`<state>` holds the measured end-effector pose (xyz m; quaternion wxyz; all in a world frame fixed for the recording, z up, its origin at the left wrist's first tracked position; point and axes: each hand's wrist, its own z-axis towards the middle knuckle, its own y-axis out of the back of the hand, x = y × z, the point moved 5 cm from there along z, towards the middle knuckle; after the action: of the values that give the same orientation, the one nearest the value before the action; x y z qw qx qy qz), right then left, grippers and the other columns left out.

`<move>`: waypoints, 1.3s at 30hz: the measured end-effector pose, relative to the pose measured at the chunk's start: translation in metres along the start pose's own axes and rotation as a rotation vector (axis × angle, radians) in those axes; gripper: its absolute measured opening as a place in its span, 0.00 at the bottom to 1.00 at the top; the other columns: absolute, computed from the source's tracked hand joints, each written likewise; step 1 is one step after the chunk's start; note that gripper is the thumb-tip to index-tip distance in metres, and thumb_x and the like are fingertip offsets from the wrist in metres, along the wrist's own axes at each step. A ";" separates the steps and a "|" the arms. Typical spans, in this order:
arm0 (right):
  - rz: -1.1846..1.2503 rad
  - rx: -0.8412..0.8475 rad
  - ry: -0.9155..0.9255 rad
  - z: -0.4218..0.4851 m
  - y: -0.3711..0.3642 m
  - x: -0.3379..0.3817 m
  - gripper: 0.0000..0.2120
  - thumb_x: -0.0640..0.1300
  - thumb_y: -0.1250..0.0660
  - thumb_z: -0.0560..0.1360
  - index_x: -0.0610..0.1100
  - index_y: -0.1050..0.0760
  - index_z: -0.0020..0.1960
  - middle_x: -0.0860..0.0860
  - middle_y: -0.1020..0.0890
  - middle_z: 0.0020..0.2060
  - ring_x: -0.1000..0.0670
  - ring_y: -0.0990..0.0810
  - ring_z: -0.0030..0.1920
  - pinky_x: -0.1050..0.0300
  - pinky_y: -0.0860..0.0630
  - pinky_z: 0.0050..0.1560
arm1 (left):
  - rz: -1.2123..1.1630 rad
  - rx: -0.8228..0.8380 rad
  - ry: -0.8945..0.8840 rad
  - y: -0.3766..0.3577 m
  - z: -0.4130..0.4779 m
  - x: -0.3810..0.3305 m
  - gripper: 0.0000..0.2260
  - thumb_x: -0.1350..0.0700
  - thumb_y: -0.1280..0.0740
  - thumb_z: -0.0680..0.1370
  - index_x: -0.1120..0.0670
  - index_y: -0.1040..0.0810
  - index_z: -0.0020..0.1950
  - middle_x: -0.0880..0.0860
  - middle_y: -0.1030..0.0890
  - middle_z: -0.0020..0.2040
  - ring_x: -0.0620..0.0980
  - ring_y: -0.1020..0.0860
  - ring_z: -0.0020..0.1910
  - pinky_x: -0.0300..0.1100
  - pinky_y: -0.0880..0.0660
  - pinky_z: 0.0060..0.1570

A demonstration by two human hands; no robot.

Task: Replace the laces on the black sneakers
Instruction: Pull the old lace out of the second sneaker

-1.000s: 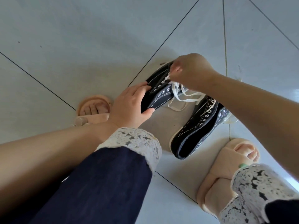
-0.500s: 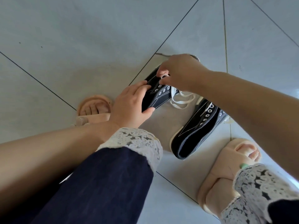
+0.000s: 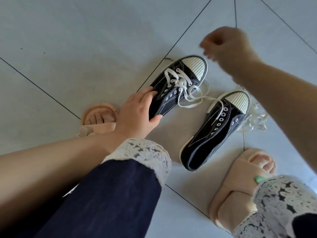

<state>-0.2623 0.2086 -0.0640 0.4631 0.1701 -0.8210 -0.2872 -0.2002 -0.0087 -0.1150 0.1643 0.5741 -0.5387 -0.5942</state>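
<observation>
Nearest the camera are the person's knees in dark trousers with lace cuffs, and a foot in a beige sandal (image 3: 240, 182) on the tiled floor (image 3: 68, 40). A second sandal (image 3: 97, 117) shows past the left forearm.

Beyond the knees, the right sneaker (image 3: 217, 129) lies flat on the floor, heel toward the camera. Most of its eyelets look empty; one white strand runs to its top eyelets. A loose heap of white laces (image 3: 255, 117) lies just beside its toe, partly behind the right forearm.

The left hand (image 3: 137, 110) is clamped on the heel end of the left sneaker (image 3: 178, 83), thumb under, fingers over. A white lace (image 3: 181, 85) crosses only the eyelets nearest the toe cap; its ends trail loose toward the other sneaker.

Farthest, the right hand (image 3: 228, 47) is raised above the toe, blurred, fingers curled together; whether it pinches a lace end cannot be told.

Judgement: lacing of the left sneaker is in hand, at an early stage. The next move calls for finding a free end and threading it through the next empty eyelet.

Which laces are old or new cannot be told.
</observation>
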 end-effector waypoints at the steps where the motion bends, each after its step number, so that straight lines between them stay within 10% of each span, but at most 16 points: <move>1: -0.074 0.089 0.101 -0.006 -0.018 0.010 0.05 0.45 0.34 0.75 0.47 0.22 0.49 0.57 0.22 0.37 0.58 0.25 0.37 0.64 0.27 0.42 | 0.006 -0.001 -0.002 0.000 0.000 0.000 0.25 0.56 0.27 0.67 0.62 0.27 0.62 0.57 0.27 0.64 0.59 0.27 0.60 0.50 0.33 0.61; 5: -0.574 0.370 0.519 -0.024 -0.079 0.034 0.15 0.46 0.35 0.75 0.52 0.26 0.61 0.52 0.24 0.56 0.50 0.29 0.59 0.57 0.31 0.55 | 0.015 0.000 0.001 -0.001 0.000 -0.001 0.26 0.56 0.26 0.66 0.63 0.27 0.61 0.58 0.27 0.64 0.60 0.27 0.60 0.51 0.33 0.60; 11: -1.040 0.289 0.787 -0.027 -0.082 0.031 0.10 0.37 0.39 0.76 0.44 0.22 0.53 0.48 0.22 0.48 0.44 0.29 0.56 0.54 0.35 0.46 | 0.018 0.016 -0.040 -0.001 -0.001 -0.001 0.27 0.56 0.26 0.66 0.62 0.27 0.62 0.57 0.27 0.65 0.59 0.27 0.60 0.49 0.32 0.60; 19: -0.260 -0.124 -0.053 0.002 0.007 -0.013 0.12 0.35 0.43 0.77 0.47 0.23 0.49 0.52 0.25 0.41 0.54 0.28 0.38 0.71 0.33 0.34 | 0.013 0.003 -0.065 0.001 -0.002 -0.003 0.27 0.57 0.25 0.65 0.62 0.27 0.62 0.57 0.25 0.63 0.58 0.26 0.59 0.47 0.31 0.58; 27: -0.517 0.165 0.333 -0.015 -0.040 0.008 0.13 0.44 0.38 0.77 0.51 0.24 0.60 0.49 0.25 0.59 0.46 0.31 0.61 0.53 0.34 0.60 | 0.025 0.031 -0.081 -0.001 -0.002 -0.004 0.27 0.57 0.25 0.65 0.63 0.27 0.61 0.58 0.26 0.64 0.58 0.26 0.60 0.47 0.32 0.60; 33: -1.006 0.291 0.570 -0.023 -0.073 0.017 0.08 0.47 0.37 0.77 0.49 0.21 0.52 0.49 0.23 0.46 0.44 0.29 0.56 0.51 0.33 0.55 | 0.022 0.016 -0.076 -0.001 -0.002 -0.004 0.27 0.57 0.25 0.64 0.63 0.26 0.61 0.57 0.25 0.63 0.58 0.25 0.58 0.47 0.32 0.57; 36: -0.840 0.191 0.547 -0.022 -0.063 0.020 0.10 0.38 0.40 0.76 0.46 0.22 0.52 0.47 0.22 0.48 0.44 0.28 0.54 0.53 0.33 0.50 | 0.009 0.013 -0.080 -0.001 -0.003 -0.004 0.28 0.57 0.25 0.65 0.62 0.27 0.62 0.56 0.25 0.63 0.58 0.26 0.58 0.46 0.32 0.57; 39: -0.291 -0.062 0.121 0.007 -0.016 0.008 0.15 0.33 0.44 0.75 0.48 0.23 0.47 0.53 0.24 0.41 0.53 0.26 0.42 0.64 0.35 0.38 | 0.020 0.013 -0.081 -0.001 -0.003 -0.003 0.28 0.57 0.25 0.65 0.63 0.28 0.62 0.58 0.26 0.63 0.59 0.26 0.59 0.48 0.32 0.59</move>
<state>-0.2725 0.1938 -0.0716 0.4702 0.2897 -0.7492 -0.3657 -0.1966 -0.0070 -0.1131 0.1446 0.5452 -0.5544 -0.6119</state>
